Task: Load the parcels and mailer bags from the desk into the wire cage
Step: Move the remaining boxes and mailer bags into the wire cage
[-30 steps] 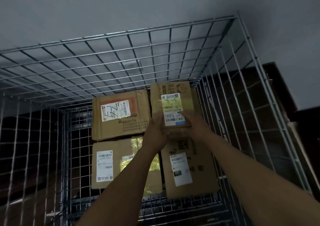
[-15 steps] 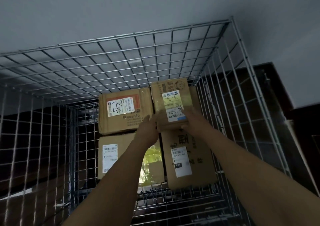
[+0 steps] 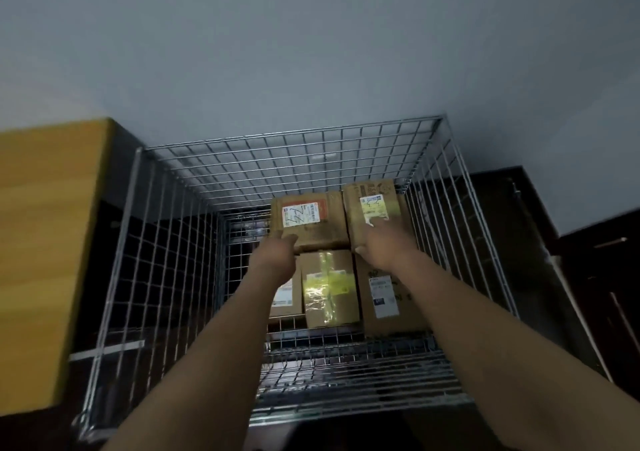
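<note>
The wire cage (image 3: 294,136) stands open-topped below me against the wall. Several cardboard parcels lie on its floor toward the right. A small parcel with a yellow-white label (image 3: 393,192) sits in the back right corner, on top of a larger box (image 3: 384,300). My right hand (image 3: 381,244) lies on its near end, fingers stretched over the label. My left hand (image 3: 277,255) hovers at the near left corner of the parcel with a red-and-white label (image 3: 323,230), fingers loosely curled and holding nothing. No mailer bags are in view.
A parcel with yellow tape (image 3: 329,289) and a labelled one (image 3: 285,294) half hidden by my left forearm lie in the front row. A yellow wooden desk top (image 3: 45,260) borders the cage on the left. Dark furniture (image 3: 588,277) stands to the right.
The view has pulled back and up. Both hands held the small yellow-labelled parcel before; it now rests in the back right corner, and my left hand has come off it and moved left.
</note>
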